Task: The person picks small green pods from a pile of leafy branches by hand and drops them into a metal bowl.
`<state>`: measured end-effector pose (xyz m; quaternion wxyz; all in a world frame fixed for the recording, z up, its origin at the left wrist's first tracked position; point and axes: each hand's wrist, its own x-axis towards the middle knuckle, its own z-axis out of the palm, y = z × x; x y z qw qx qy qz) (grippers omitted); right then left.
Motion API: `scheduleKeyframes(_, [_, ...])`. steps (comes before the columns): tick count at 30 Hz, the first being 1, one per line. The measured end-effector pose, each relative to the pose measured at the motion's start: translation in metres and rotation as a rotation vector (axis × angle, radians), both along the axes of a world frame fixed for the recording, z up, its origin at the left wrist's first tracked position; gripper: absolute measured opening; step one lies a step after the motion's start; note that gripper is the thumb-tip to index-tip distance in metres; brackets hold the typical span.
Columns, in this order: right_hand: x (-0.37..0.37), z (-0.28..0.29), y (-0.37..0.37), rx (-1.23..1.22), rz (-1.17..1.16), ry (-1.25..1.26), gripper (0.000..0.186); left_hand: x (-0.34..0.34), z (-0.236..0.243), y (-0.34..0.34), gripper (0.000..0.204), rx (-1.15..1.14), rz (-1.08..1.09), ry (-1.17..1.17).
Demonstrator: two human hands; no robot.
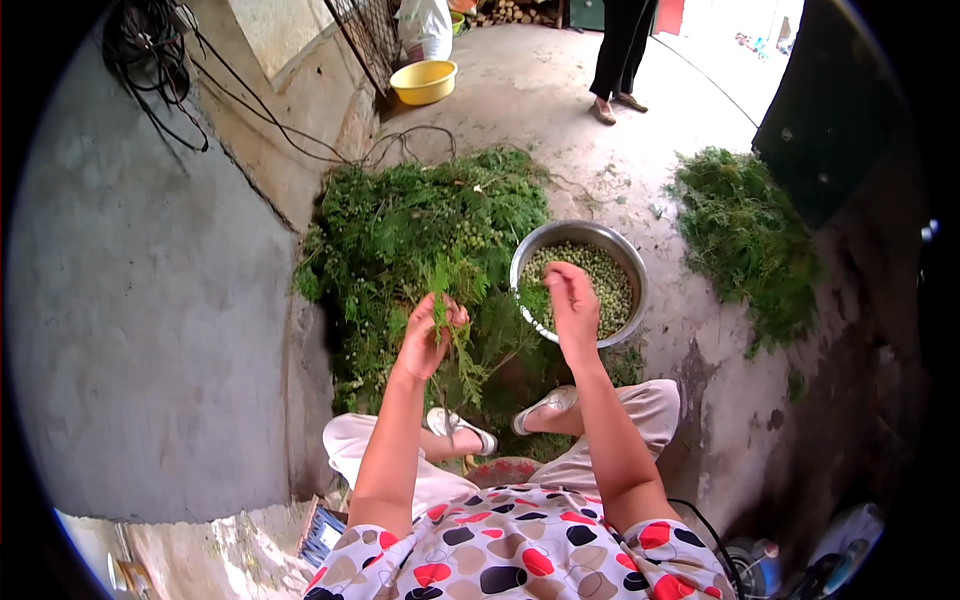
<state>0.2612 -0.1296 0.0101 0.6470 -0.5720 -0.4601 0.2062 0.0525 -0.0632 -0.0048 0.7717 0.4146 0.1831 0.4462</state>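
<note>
My left hand (433,330) is closed on a leafy green conifer sprig (455,355), whose thin stem hangs down toward my feet. My right hand (573,305) is over a steel basin (628,250) holding many small pale-green round berries (600,265), its fingertips bent together; what is between them, if anything, is too small to make out. A large heap of cut green branches (400,210) lies left of the basin, reaching under my hands to my shoes.
A second branch pile (735,230) lies right, by a dark panel (830,130). A person's legs (615,50) stand at the back. A yellow tub (423,85), white sack (425,30), hanging cables (150,70) and grey wall (170,330) are left and behind.
</note>
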Motion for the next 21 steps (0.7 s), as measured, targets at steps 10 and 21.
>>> scheduleKeyframes(10, [-0.040,0.031,0.022,-0.172,0.497,0.441,0.025,0.015,-0.004,0.004,0.033,0.075,0.074,-0.022])
scheduleKeyframes(21, [-0.058,0.028,0.016,0.023,0.410,0.308,0.023,0.016,-0.010,-0.004,0.017,0.061,0.247,0.142])
